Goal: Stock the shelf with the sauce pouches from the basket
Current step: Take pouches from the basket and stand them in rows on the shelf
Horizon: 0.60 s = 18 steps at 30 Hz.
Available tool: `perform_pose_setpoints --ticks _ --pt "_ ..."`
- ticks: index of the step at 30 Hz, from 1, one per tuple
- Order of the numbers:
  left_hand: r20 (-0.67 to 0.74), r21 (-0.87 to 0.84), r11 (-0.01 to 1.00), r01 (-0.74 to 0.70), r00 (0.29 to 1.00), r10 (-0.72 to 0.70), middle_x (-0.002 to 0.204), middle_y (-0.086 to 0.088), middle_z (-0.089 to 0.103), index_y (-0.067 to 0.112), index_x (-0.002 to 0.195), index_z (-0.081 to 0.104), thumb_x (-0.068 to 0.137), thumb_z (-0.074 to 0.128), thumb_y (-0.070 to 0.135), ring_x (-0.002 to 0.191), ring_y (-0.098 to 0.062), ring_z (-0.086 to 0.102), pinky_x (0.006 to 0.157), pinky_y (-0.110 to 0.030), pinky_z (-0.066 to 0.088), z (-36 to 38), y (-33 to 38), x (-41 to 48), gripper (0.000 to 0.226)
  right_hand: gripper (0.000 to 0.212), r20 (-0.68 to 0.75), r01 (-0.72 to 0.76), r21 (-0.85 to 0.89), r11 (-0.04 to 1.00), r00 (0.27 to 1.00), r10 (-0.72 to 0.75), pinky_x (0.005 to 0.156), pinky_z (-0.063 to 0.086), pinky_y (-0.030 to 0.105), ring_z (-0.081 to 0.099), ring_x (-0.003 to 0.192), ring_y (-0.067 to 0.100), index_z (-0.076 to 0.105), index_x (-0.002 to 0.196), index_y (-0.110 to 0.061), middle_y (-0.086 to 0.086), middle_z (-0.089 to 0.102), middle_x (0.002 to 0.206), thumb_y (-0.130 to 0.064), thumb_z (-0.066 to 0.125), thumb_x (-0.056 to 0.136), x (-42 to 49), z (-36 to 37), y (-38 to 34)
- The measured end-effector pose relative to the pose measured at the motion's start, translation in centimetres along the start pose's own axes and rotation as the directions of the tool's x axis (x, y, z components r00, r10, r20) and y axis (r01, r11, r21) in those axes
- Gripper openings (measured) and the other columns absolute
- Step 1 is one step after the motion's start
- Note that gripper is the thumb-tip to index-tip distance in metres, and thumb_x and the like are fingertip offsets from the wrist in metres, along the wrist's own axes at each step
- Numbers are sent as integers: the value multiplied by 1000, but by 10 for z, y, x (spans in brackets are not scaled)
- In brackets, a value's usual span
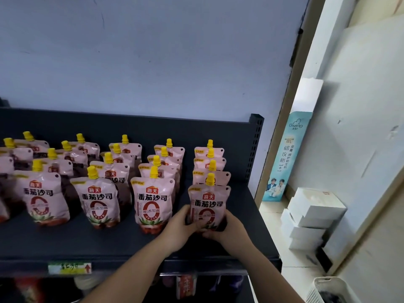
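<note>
Dark shelf (109, 243): left hand (181, 224), right hand (230, 226) grip front-right pouch (208, 204), covering its base; basket (317, 289) cropped at corner.

— Where are the hands?
— Both are low on one pouch (209, 204). The left hand (181, 225) clasps its left edge, thumb across the front. The right hand (230, 228) cups the lower right corner, fingers curled under the base.
— Do they touch each other?
— Their fingertips come close just under the grip, but I can't tell if they meet.
— And the arms?
— They're bare. The left forearm (122, 278) runs down and left from the grip, the right forearm (269, 274) down and right. Both wrists are nearly straight.
</note>
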<state>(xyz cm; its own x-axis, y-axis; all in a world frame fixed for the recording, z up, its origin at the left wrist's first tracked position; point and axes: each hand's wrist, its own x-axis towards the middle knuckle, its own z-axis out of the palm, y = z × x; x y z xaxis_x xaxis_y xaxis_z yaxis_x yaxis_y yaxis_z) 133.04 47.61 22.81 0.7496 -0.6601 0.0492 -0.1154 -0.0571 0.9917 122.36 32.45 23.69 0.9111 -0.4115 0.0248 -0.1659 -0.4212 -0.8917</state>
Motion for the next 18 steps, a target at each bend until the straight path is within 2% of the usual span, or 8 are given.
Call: perform_pose_setpoints --ticks 4,8,14,16,18 --pt "-4 0 1000 12 1000 -12 111 3 74 27 111 64 80 79 18 106 -9 68 92 -28 55 0 1 0 35 61 12 -12 -12 1000 1000 12 81 49 11 66 103 1 61 119 -24 -11 72 109 -24 90 66 -1 -4 -1" --pt "8 20 999 27 1000 -27 110 8 75 27 111 67 77 81 27 106 -8 69 90 -23 55 -1 3 -2 37 62 37 -20 -42 999 999 22 81 49 11 66 103 2 61 120 -23 -11 73 109 -25 90 65 -1 -8 -4" --pt "14 79 996 42 999 -44 117 2 72 17 123 62 81 78 25 111 -12 66 101 -37 52 -2 11 -5 46 63 44 -46 -56 997 998 48 72 46 6 63 101 -2 59 121 -25 -12 71 110 -25 90 66 -2 -8 -6" --pt "17 110 993 52 998 -54 118 2 71 16 125 60 81 78 24 110 -12 66 101 -37 52 -3 14 -8 48 62 60 -53 -85 995 996 58 76 46 8 64 102 1 60 122 -25 -12 71 110 -28 89 67 -4 -9 -7" --pt "13 166 984 61 998 -64 119 4 70 15 127 57 79 80 26 110 -9 65 100 -31 52 -4 16 -12 54 61 58 -65 -132 989 996 73 81 46 15 63 102 3 60 121 -24 -12 70 110 -31 89 67 -5 -12 -9"
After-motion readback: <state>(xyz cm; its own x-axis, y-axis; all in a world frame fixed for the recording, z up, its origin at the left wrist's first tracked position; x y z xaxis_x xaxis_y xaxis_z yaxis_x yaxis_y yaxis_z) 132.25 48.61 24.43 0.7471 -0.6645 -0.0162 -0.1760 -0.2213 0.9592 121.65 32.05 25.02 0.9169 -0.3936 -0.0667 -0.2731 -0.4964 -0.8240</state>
